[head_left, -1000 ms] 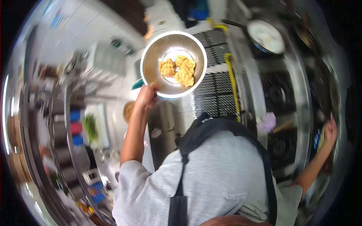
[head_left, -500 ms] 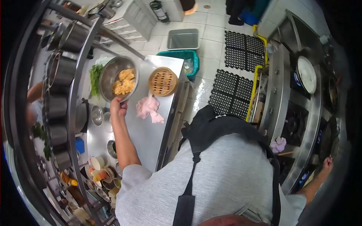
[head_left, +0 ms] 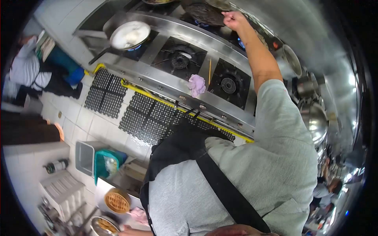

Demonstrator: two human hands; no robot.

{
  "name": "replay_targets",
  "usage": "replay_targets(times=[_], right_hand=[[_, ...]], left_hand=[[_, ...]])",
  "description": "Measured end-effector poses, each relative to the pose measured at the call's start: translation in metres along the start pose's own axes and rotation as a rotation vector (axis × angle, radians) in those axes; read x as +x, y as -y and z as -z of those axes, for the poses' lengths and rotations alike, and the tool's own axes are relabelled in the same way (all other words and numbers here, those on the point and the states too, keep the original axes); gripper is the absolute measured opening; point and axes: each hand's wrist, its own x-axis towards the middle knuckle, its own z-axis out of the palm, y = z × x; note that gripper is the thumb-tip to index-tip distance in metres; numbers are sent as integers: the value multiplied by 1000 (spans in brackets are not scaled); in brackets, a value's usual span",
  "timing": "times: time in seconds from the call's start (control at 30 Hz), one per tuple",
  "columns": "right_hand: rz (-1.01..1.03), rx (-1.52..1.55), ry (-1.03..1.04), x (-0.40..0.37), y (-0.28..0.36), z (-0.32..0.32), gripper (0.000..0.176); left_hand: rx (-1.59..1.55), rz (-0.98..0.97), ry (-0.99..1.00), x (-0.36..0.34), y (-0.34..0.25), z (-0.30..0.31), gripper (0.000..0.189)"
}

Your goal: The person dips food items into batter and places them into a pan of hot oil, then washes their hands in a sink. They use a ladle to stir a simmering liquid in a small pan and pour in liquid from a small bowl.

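At the bottom edge of the head view, my left hand [head_left: 126, 232] is at the rim of a metal bowl [head_left: 94, 226] with orange-brown food in it. Its fingers seem closed on the rim; the frame edge cuts part of it off. My right hand [head_left: 235, 21] is stretched out over the back of the stove [head_left: 157, 65], fingers drawn together. Just left of its fingertips lies a dark, flat, rough-looking thing [head_left: 204, 15] over a blue flame. Whether the fingers hold a piece of it, I cannot make out.
A pan [head_left: 130, 35] of white contents sits over a flame, handle outward. A lilac cloth [head_left: 197, 85] and a wooden stick [head_left: 210, 70] lie on the stove. Steamer basket [head_left: 117, 200] and pink cloth [head_left: 138, 215] are on the counter. Another person [head_left: 29, 69] stands at far left.
My view has swung from the counter to the stove. The bowl and my left hand are now at the bottom edge, while my right hand appears at the top, near the dark thing.
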Motion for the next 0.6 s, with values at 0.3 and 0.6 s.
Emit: replay_targets(times=[0.3, 0.6], right_hand=[[61, -348, -103, 34, 19, 37, 17], [883, -1877, -576, 36, 28, 97, 25]], left_hand=[[500, -585, 680, -272, 68, -322, 43], [1088, -508, 2052, -572, 347, -438, 27]])
